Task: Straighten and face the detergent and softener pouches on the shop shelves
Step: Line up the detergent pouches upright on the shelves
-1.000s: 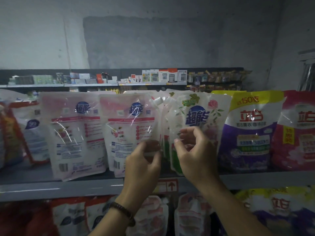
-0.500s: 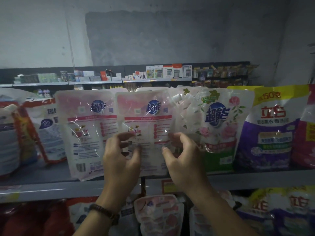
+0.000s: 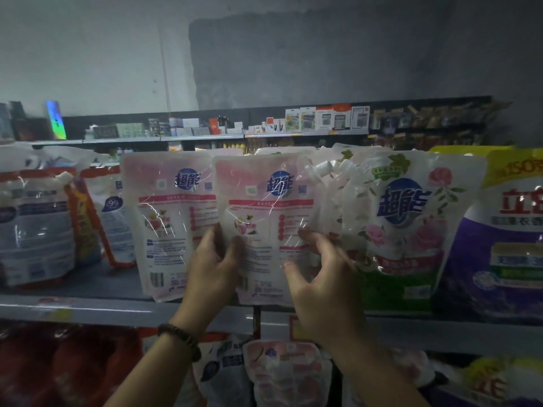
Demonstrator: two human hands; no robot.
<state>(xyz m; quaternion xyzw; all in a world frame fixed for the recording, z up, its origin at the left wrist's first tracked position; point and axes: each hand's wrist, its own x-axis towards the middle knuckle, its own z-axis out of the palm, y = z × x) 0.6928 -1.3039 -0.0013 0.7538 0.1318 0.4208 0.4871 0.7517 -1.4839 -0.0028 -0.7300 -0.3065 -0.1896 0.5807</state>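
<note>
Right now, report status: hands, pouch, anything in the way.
Left hand, right hand gripping middle pink pouch by its sides. Pouch upright at shelf front. Rose pouch crowds its right.

2x pink pouches (image 3: 172, 218) (image 3: 266, 230), 1x rose pouch (image 3: 407, 230), 1x purple bag (image 3: 499, 254), 2x hands (image 3: 210, 271) (image 3: 323, 292)

A dim room is backed by a pale plastered wall (image 3: 88, 54) marked by a darker grey patch (image 3: 308, 60). Small boxed goods (image 3: 332, 118) are lined along a far shelf (image 3: 202, 138), behind a grey metal shelf (image 3: 102, 311).
</note>
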